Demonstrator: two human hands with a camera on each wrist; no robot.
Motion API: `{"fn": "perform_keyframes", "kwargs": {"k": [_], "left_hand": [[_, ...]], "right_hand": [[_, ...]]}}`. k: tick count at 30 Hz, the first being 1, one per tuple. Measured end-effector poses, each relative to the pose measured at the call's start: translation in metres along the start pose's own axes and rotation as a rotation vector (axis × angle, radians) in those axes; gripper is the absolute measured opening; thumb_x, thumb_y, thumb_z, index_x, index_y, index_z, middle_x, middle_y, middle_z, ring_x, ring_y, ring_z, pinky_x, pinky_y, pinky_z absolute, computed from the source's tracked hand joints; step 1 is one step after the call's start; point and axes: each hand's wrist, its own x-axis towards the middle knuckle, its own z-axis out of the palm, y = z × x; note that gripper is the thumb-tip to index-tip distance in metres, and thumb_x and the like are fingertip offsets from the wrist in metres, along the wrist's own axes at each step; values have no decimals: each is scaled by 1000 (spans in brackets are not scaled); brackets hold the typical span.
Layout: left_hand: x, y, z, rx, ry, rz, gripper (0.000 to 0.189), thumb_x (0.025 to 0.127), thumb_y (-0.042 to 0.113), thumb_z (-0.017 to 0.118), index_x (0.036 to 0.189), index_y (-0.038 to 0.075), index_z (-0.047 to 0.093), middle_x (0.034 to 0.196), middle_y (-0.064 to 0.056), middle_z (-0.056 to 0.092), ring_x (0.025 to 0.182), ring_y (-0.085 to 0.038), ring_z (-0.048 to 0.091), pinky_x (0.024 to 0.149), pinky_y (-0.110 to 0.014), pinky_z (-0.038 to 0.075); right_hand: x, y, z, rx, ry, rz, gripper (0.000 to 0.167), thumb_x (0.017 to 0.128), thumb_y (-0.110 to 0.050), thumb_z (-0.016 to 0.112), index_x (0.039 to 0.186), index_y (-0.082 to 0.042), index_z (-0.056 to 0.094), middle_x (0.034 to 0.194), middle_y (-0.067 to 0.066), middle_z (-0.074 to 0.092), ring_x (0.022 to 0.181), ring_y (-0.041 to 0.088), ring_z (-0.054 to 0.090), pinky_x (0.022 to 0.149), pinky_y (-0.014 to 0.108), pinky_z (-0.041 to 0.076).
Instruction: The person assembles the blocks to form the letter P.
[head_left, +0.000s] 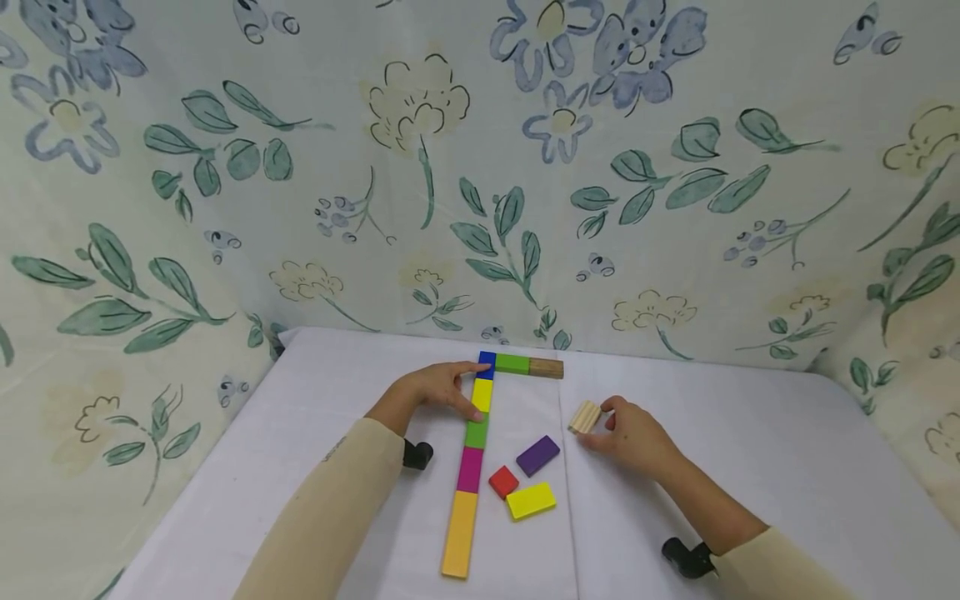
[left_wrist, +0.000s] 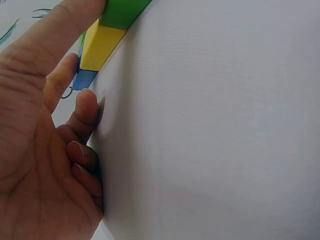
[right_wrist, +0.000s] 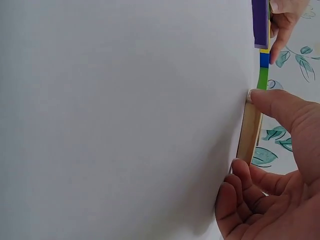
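A line of blocks runs toward me on the cloth: blue [head_left: 487,362], yellow [head_left: 482,395], green [head_left: 476,432], magenta [head_left: 469,469] and a long orange block [head_left: 459,533]. My left hand [head_left: 435,387] touches this line, index finger stretched onto the blue block and thumb on the green one; its other fingers curl below in the left wrist view. To the right, my right hand [head_left: 637,437] pinches a pale, grooved wooden block [head_left: 585,417] between thumb and fingers. In the right wrist view the wooden block [right_wrist: 249,131] lies low against the cloth.
From the blue block, another green block [head_left: 512,363] and a brown wood-grain block [head_left: 547,367] extend rightward. Loose purple [head_left: 538,456], red [head_left: 504,482] and yellow [head_left: 532,501] blocks lie between the line and my right hand. Floral fabric [head_left: 420,250] hangs behind the white-covered table [head_left: 660,383].
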Motion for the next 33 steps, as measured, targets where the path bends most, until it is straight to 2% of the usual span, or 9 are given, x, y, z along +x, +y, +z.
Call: {"fn": "perform_keyframes", "kwargs": {"k": [8,16,22,28,33], "left_hand": [[-1,1,-1,-14,-2,-5,98,68,47,93,152,47,44,115,-8,53,111,-24,49,96,-43,48],[-4,3,-2,-14,-12,3,98,69,45,93,153,45,44,115,-8,53,111,-24,49,96,-43,47],[-3,3,-1,-15,-12,1,97,68,45,94,152,45,44,116,-8,53,111,-24,48,97,-44,48],[-3,3,-1,-6,-7,5,97,68,46,94,152,45,45,116,-8,54,111,-24,49,97,-44,47],[-3,2,-2,-8,-8,10,97,68,46,93,152,45,44,115,-8,53,111,-24,49,95,-43,47]], "right_hand": [[2,3,0,12,2,-18,70,82,-42,83,132,-2,54,101,10,64,83,22,56,67,31,49],[16,11,-6,35,30,-154,67,85,-37,82,134,-2,53,100,7,65,83,19,56,71,30,50],[37,13,-12,72,48,-198,67,85,-37,83,138,-7,53,106,9,63,93,22,56,80,33,52],[54,14,-15,59,5,-250,69,84,-37,84,142,-13,54,99,7,62,89,21,55,76,31,49],[62,9,-20,41,-44,-253,69,82,-36,86,141,-14,56,89,5,58,82,20,52,70,31,45]]}}
